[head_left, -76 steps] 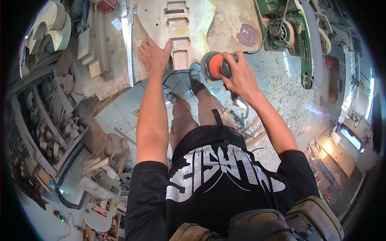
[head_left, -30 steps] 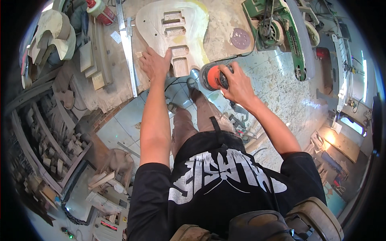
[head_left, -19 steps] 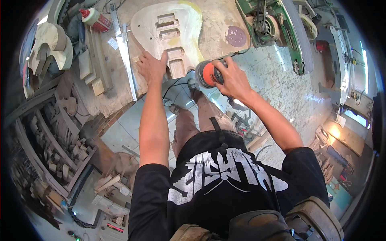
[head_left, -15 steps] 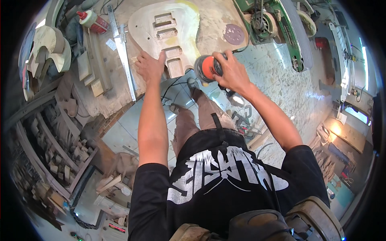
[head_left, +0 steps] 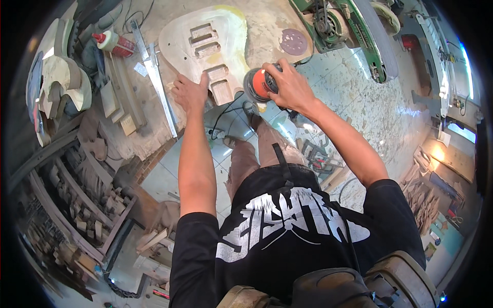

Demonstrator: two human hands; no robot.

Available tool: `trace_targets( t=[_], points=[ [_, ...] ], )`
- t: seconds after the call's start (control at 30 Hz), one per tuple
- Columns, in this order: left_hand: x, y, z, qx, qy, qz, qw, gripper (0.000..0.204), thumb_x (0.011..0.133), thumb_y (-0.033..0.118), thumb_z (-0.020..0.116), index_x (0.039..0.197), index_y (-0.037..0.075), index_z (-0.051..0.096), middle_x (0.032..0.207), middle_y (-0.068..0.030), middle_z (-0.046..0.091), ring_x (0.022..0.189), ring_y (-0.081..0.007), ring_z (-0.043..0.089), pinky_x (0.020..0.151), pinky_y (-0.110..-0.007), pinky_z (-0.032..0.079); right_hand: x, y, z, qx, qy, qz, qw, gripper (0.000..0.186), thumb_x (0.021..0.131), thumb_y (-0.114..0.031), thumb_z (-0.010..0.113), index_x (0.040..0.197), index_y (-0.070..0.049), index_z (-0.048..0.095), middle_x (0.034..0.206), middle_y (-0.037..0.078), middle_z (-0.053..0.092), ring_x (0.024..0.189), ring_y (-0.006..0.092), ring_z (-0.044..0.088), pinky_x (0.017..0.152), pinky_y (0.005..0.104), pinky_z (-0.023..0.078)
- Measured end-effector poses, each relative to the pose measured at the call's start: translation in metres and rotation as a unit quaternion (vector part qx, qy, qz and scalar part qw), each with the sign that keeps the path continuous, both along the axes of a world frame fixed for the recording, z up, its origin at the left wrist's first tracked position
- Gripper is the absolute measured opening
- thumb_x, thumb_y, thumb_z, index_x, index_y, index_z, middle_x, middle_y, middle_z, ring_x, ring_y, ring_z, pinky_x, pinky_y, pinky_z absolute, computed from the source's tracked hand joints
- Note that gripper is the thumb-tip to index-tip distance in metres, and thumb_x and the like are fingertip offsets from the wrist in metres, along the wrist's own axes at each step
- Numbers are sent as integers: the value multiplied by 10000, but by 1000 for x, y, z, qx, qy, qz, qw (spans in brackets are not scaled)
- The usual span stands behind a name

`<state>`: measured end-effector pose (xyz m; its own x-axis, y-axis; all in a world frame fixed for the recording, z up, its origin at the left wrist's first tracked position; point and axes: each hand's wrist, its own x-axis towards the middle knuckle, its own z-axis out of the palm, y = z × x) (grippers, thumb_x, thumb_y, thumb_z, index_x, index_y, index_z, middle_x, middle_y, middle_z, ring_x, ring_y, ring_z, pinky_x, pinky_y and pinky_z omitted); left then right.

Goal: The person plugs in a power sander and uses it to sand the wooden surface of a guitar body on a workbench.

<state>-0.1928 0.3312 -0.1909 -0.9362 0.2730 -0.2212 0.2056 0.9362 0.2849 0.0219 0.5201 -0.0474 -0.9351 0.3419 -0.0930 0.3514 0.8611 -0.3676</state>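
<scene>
Fingers [head_left: 270, 71]: right hand [head_left: 295, 89] clasped sander [head_left: 260, 84], left hand [head_left: 191, 94] spread on guitar [head_left: 226, 45]; stiff, I judged, best held by left edge.

Bit of a messy shop, folks. On the bench [head_left: 272, 18] we've got a white bottle [head_left: 114, 43] with a red cap, some wood strips [head_left: 128, 95] and a couple of long metal strips [head_left: 160, 92]. Off to the left we see pale cut-out wood shapes [head_left: 77, 69], plus a rack [head_left: 84, 194] stuffed with offcuts [head_left: 97, 226]. At the bench's right end there's a green machine [head_left: 368, 54], and we spot some clamps [head_left: 319, 163] down on the floor [head_left: 354, 108].
</scene>
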Motion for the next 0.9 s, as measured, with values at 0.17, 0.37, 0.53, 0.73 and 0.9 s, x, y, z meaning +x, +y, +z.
trace_targets(
  t=[0.17,0.37,0.53,0.73,0.9],
  points=[
    [0,-4,-3,5,18,3,1000,956,910,709,643,1451,-59,470,1399,-271,553,1312,-441,505,1051,-591,476,30,-27,1,-18,-25,41,999,718,760,-134,855,1405,-205,547,1220,203,524,1073,449,638,816,557,585],
    [-2,-3,-6,12,24,-5,1000,948,907,700,654,1438,-65,478,1409,-284,551,1299,-451,520,1041,-592,484,5,8,-8,-6,17,-12,1000,713,755,-126,853,1393,-209,545,1226,202,523,1072,453,636,823,560,580],
    [-2,-5,-6,6,20,-3,1000,953,910,698,654,1441,-72,473,1400,-288,556,1304,-456,521,1040,-598,485,19,4,-5,-17,-10,28,999,712,759,-126,859,1391,-209,540,1232,194,531,1072,430,645,828,563,581],
    [-1,-3,-9,1,35,-1,999,962,914,710,641,1448,-71,466,1388,-287,559,1306,-458,518,1045,-595,480,33,-16,-1,-34,-10,32,999,703,762,-102,848,1384,-215,541,1231,196,523,1056,443,643,778,556,588],
    [-4,-3,-7,0,18,-5,1000,963,920,717,635,1453,-68,465,1393,-284,553,1306,-457,515,1047,-598,477,9,5,-5,-7,35,8,999,686,767,-105,846,1376,-211,551,1223,196,514,1051,453,644,769,559,587]
  ],
)
